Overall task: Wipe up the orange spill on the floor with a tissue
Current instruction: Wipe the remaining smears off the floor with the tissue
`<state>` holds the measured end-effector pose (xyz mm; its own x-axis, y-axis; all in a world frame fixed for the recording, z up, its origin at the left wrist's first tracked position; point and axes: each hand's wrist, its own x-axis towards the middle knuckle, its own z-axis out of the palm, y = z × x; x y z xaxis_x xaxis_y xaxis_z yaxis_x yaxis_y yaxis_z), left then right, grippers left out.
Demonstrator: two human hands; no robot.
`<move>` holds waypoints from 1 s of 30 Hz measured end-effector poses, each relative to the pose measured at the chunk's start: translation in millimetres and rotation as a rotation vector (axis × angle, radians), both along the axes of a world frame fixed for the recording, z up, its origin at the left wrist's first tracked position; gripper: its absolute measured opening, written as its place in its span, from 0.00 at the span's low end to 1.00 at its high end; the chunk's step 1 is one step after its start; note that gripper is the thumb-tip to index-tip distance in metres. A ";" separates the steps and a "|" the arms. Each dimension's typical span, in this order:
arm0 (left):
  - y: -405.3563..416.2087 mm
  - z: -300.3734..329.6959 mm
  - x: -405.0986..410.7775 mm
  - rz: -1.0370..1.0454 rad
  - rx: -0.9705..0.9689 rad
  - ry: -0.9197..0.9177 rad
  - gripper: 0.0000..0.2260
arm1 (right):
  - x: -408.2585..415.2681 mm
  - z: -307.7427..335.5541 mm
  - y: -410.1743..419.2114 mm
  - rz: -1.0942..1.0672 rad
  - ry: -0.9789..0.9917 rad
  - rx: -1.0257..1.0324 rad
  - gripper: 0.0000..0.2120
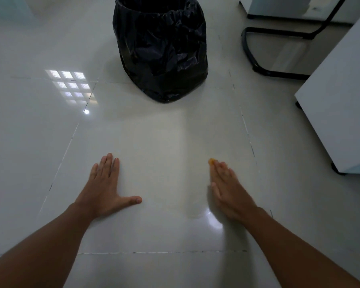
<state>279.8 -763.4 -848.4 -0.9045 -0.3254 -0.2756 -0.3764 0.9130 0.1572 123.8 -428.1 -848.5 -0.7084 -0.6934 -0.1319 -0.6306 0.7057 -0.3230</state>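
The left hand [105, 187] lies flat on the tiled floor [158, 146], palm down, the fingers close together and the thumb spread out to the side; it holds nothing. The right hand [227, 188] is also open and flat, low over the floor or touching it, I cannot tell which; it is a little blurred, so it seems to be in motion. The two hands are well apart, with a bare tile between them.

At the fingertips of the right hand there is a small orange spot [212, 161]; I judge this is the orange spill, or a part of it, though it is too small to say whether it lies on the floor or sticks to a finger. No tissue shows in either hand or anywhere on the floor around them; a thin tissue under the right palm cannot be excluded, but nothing white appears at its edges.

Beyond the hands, straight ahead, stands a bin lined with a black bag [160, 48]; to the far right of the right hand are a white cabinet [341, 100] and a black chair frame [279, 38].

As a judgement, the wiping is not finished: orange remains at the fingertips; it is left to clean this spot with a tissue and, probably, to drop the tissue in the bin.
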 end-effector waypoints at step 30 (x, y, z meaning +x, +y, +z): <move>2.4 14.6 -5.2 0.005 0.021 -0.105 0.68 | -5.1 21.6 11.6 0.228 -0.142 -0.169 0.22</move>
